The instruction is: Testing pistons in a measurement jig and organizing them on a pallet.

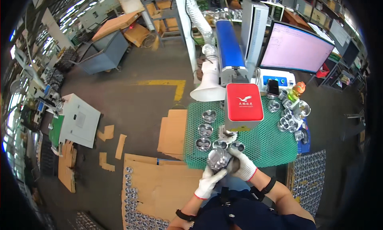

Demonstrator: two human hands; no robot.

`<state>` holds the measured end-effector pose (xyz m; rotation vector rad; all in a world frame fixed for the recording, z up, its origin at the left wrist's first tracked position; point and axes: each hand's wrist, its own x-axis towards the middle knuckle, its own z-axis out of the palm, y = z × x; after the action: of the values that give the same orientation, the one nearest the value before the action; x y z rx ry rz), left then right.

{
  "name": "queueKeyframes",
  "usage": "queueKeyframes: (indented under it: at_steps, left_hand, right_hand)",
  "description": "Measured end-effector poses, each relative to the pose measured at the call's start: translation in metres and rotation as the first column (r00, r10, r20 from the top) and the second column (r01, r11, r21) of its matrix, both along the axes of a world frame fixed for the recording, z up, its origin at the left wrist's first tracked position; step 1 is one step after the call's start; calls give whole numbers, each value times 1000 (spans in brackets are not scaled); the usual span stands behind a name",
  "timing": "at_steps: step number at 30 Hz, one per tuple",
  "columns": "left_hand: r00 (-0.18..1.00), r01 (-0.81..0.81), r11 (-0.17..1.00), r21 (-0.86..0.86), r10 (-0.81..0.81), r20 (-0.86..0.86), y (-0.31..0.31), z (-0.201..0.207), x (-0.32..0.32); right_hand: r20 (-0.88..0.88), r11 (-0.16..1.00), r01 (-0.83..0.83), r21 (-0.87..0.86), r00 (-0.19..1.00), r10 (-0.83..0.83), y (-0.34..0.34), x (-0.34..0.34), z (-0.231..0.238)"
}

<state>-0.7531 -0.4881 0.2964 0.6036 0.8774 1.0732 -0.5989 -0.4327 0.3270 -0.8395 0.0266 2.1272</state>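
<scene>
While the left hand [211, 181] grasped 1 piston [218, 158], the right hand [243, 167] was beside it — grip unclear — near green matting [271, 150].

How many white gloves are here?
2: the left glove, touching a metal piston, and the right glove, at the near edge of the green mat. Others may be hidden.

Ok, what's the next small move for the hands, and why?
Probably lower the shiny metal part onto the green mat: the left hand holds it at the mat's near edge, the right hand is close beside it, and similar parts rest there. The right hand's grip is too blurred to judge, so I'd go gently.
</scene>
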Motion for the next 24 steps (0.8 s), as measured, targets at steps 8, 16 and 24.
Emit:
queueKeyframes:
  at_steps: [8, 16, 24]
  left_hand:
    - [356, 269, 795, 543, 442, -823, 27, 56, 3]
    - [177, 688, 656, 310, 263, -949, 95, -4, 62]
    - [755, 193, 935, 297, 52, -654, 200, -165, 52]
  right_hand:
    - [-199, 934, -357, 27, 914, 355, -7, 32, -22]
    - [-87, 834, 335, -439, 908, -411, -37, 120, -58]
    - [238, 987, 143, -72, 964, -122, 21, 164, -89]
